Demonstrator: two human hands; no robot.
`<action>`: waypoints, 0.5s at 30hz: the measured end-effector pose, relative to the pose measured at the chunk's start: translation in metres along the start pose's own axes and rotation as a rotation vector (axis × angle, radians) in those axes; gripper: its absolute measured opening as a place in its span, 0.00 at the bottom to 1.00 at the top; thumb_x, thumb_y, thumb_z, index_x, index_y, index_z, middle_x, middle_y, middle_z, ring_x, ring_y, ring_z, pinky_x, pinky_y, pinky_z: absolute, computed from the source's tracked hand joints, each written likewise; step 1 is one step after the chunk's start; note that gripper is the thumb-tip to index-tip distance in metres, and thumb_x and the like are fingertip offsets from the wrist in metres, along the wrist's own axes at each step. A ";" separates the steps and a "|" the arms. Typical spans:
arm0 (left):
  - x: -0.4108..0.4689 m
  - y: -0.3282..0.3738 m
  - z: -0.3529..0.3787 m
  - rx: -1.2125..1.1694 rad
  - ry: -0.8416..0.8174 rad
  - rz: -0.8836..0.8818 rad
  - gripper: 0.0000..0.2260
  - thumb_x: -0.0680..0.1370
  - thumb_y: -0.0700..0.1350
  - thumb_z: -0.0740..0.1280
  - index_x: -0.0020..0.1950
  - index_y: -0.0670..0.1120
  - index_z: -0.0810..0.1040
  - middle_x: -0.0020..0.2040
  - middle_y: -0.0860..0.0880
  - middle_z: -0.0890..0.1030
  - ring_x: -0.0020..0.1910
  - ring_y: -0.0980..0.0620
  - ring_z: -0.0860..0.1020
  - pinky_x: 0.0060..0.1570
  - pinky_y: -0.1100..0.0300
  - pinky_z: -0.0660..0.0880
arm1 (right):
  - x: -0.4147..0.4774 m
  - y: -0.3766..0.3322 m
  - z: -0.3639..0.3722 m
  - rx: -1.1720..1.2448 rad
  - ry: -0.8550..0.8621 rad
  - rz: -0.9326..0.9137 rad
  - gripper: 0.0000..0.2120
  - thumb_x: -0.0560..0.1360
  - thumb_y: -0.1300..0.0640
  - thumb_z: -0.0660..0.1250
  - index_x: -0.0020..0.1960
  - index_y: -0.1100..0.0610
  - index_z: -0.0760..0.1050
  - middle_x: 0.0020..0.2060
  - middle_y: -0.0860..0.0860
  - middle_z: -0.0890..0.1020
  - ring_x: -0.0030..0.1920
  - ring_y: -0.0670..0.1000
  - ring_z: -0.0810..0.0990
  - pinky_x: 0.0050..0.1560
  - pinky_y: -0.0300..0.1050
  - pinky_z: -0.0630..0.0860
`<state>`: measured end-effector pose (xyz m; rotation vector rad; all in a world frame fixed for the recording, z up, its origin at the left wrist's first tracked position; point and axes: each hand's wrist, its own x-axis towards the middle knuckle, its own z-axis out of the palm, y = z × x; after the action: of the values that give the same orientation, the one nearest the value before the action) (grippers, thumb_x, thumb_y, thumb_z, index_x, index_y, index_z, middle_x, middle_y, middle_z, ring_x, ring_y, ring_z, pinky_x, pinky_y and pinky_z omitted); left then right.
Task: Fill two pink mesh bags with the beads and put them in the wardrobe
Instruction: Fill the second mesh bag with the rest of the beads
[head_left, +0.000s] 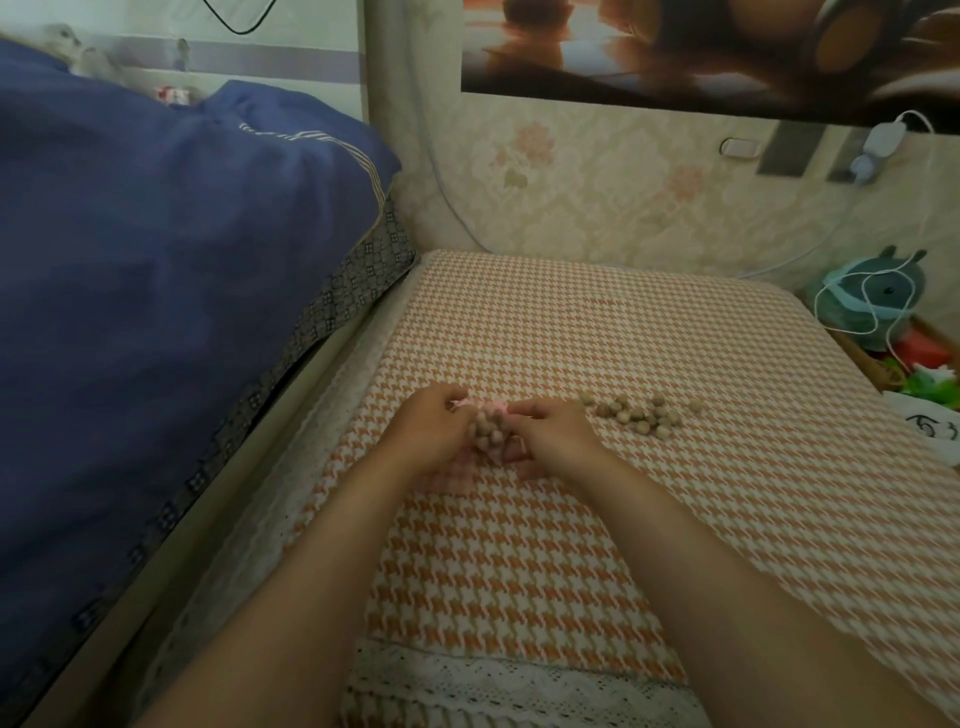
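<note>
Plainly, a spill is our worry while the bag's mouth is held apart.
Our left grip (434, 426) and right grip (556, 434) each have fingers curled in, pinching the rim of the pink mesh bag (493, 410). The bag sits between them, low over the houndstooth cover (571, 322), with a clump of beads (485, 436) inside. The loose beads (644, 415) lie just right of the right grip. If either pinch slips, or we tilt the thin mesh, the clump could pour out and roll. Reaching one-handed for the loose pile risks exactly that. We cannot make out a second bag, and no wardrobe shows.
</note>
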<state>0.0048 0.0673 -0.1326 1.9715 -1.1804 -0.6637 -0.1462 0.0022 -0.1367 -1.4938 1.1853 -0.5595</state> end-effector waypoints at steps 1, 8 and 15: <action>0.000 0.000 -0.002 0.022 0.011 0.007 0.19 0.82 0.48 0.64 0.73 0.47 0.74 0.70 0.48 0.76 0.67 0.49 0.75 0.66 0.56 0.71 | 0.000 -0.001 -0.001 -0.061 0.011 -0.025 0.19 0.80 0.52 0.69 0.68 0.57 0.76 0.50 0.55 0.85 0.39 0.52 0.84 0.39 0.50 0.83; -0.018 -0.019 -0.023 0.364 0.065 -0.170 0.22 0.80 0.45 0.62 0.74 0.49 0.69 0.74 0.44 0.68 0.73 0.43 0.66 0.69 0.46 0.70 | -0.022 -0.012 -0.010 -0.516 0.107 -0.340 0.16 0.81 0.53 0.64 0.69 0.50 0.76 0.69 0.48 0.77 0.63 0.50 0.78 0.63 0.48 0.75; -0.038 -0.017 -0.020 0.411 0.020 -0.173 0.07 0.77 0.47 0.68 0.43 0.45 0.81 0.46 0.45 0.83 0.46 0.47 0.81 0.35 0.59 0.71 | -0.045 -0.009 0.005 -0.572 0.012 -0.494 0.08 0.80 0.57 0.66 0.53 0.49 0.84 0.56 0.43 0.81 0.57 0.46 0.79 0.58 0.43 0.76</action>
<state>0.0113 0.1135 -0.1319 2.4390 -1.2155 -0.5132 -0.1558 0.0442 -0.1185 -2.3084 1.0278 -0.5791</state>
